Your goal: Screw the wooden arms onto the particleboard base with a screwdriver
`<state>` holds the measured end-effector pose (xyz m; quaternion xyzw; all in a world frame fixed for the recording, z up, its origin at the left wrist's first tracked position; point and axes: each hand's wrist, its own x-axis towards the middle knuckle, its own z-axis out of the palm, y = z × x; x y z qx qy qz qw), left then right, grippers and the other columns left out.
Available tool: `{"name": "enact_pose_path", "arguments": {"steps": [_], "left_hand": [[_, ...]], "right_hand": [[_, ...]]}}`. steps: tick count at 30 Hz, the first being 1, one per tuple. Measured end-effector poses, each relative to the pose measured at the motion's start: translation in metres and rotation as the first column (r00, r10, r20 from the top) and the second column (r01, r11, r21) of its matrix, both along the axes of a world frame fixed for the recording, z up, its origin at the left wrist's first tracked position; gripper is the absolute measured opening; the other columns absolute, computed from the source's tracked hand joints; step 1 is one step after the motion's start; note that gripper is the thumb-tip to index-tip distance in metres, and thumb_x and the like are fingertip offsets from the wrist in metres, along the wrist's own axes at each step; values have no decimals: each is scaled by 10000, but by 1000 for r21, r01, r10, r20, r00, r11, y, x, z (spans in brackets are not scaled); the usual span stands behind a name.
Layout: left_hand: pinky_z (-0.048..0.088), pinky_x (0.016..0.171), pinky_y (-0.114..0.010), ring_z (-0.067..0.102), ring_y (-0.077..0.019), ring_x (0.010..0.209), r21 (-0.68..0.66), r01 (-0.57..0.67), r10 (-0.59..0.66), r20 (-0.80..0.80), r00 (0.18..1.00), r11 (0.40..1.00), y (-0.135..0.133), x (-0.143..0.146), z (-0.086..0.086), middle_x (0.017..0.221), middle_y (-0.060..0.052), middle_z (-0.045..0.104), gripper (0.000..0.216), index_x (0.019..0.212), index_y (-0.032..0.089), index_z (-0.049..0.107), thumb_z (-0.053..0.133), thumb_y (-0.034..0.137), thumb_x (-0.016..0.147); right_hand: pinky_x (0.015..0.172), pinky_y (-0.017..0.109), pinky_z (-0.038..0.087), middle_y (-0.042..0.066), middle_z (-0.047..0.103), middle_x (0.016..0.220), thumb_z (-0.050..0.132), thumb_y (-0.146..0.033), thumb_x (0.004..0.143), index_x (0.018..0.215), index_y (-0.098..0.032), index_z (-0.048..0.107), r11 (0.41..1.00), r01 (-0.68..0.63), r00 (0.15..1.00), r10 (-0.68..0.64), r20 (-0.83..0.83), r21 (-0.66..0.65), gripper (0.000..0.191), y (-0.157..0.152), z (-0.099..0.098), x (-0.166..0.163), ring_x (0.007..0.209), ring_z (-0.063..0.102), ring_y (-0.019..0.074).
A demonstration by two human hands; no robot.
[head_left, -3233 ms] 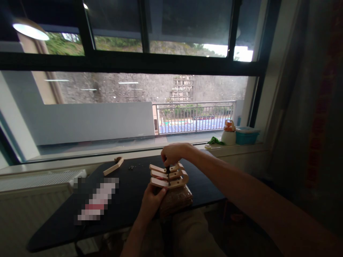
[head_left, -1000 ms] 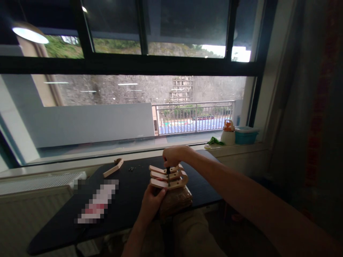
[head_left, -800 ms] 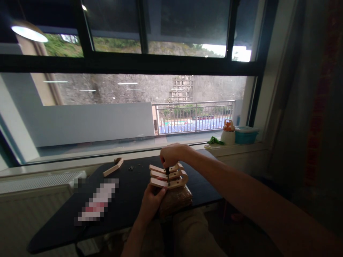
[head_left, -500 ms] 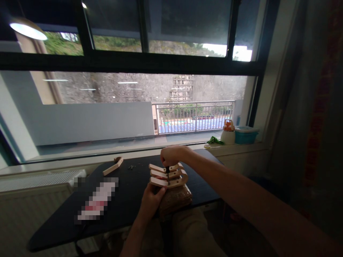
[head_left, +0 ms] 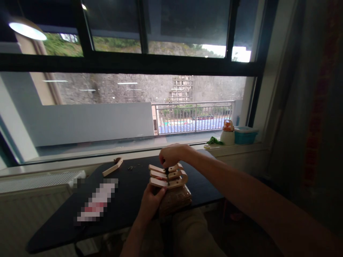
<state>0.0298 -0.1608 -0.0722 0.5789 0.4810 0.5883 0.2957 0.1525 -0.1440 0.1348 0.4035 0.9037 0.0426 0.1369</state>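
Several curved pale wooden pieces (head_left: 178,184) stand side by side, raised on a brown wrapped bundle (head_left: 175,200) at the table's near edge. My left hand (head_left: 152,198) is closed on the near end of the closest wooden piece, thumb along its edge. From above, my right hand (head_left: 170,155) is wrapped round the dark handle of a screwdriver (head_left: 167,172). The shaft points straight down, its tip at the nearest wooden piece beside my left thumb. I cannot make out a screw under the tip.
On the black table (head_left: 128,192) lie a loose wooden piece (head_left: 114,167), a few small screws (head_left: 130,167) and a blurred-out pale item (head_left: 98,201). The windowsill holds a white jug (head_left: 227,135), a teal box (head_left: 245,136) and a green cloth-like item (head_left: 215,141). A radiator (head_left: 34,200) stands at left.
My right hand has shifted very slightly left with the screwdriver. My left hand and the wooden pieces keep nearly the same place.
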Motion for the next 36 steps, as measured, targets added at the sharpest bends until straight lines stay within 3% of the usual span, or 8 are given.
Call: {"name": "enact_pose_path", "arguments": {"steps": [7, 16, 25, 36], "left_hand": [[436, 904, -387, 624, -264, 963, 8, -4, 4, 9, 1000, 1000, 1, 0, -1, 949, -83, 711, 352, 918, 152, 652, 693, 329, 616], [420, 924, -390, 620, -265, 975, -26, -17, 17, 8, 1000, 1000, -2, 1, 3, 949, -78, 709, 361, 917, 154, 652, 688, 344, 613], [436, 905, -374, 623, -260, 970, -38, -9, 10, 26, 1000, 999, -2, 2, 5, 959, -81, 707, 375, 920, 151, 645, 685, 341, 599], [440, 897, -375, 625, -261, 958, -29, -9, 10, 17, 1000, 1000, -3, 2, 4, 938, -77, 710, 355, 910, 149, 652, 690, 337, 612]], "right_hand": [[626, 265, 412, 93, 674, 1017, 515, -139, 741, 1060, -121, 665, 1000, -25, 1000, 26, 11, -14, 352, -6, 0, 1, 839, 594, 191], [648, 296, 426, 135, 650, 1062, 471, -252, 791, 1056, -96, 654, 999, 26, 999, -25, -30, 37, 358, 3, -10, 0, 884, 589, 227], [620, 242, 421, 50, 674, 1026, 508, -239, 752, 1065, -194, 656, 999, -20, 997, 22, -72, 36, 349, -1, -4, 4, 831, 599, 173], [666, 280, 442, 124, 672, 1000, 438, -328, 821, 1005, -138, 671, 991, 29, 990, -11, -140, 130, 352, 4, -18, 8, 884, 607, 218]]}}
